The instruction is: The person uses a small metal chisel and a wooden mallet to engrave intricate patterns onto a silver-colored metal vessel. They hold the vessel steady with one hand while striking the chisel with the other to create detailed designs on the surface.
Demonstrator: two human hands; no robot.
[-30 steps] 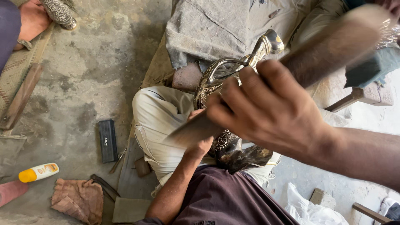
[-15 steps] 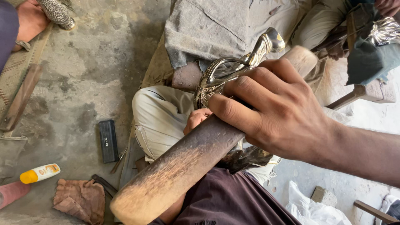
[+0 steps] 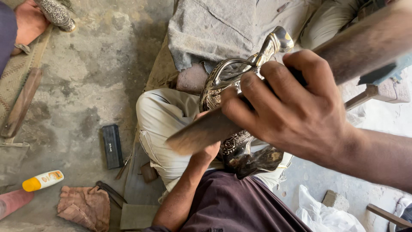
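Note:
My right hand (image 3: 296, 107) is closed around a thick wooden bat (image 3: 201, 133), which crosses the view from lower left to upper right and is blurred by motion. Under it an engraved silver jug (image 3: 251, 157) with a curved handle (image 3: 223, 68) and a narrow neck (image 3: 274, 43) lies on my lap. My left hand (image 3: 210, 152) reaches up from below and steadies the jug's body. The bat hides most of its fingers.
On the concrete floor at left lie a black rectangular block (image 3: 112, 146), a white bottle with a yellow cap (image 3: 43, 180) and a brown rag (image 3: 86, 206). Another person's hand (image 3: 28, 21) holds an engraved metal piece (image 3: 56, 13) at top left. A white bag (image 3: 330, 215) lies at lower right.
The bat swung down across the jug half a second ago, its broad end reaching low left. Now it is drawn back up and to the right. The jug and my left hand stayed put.

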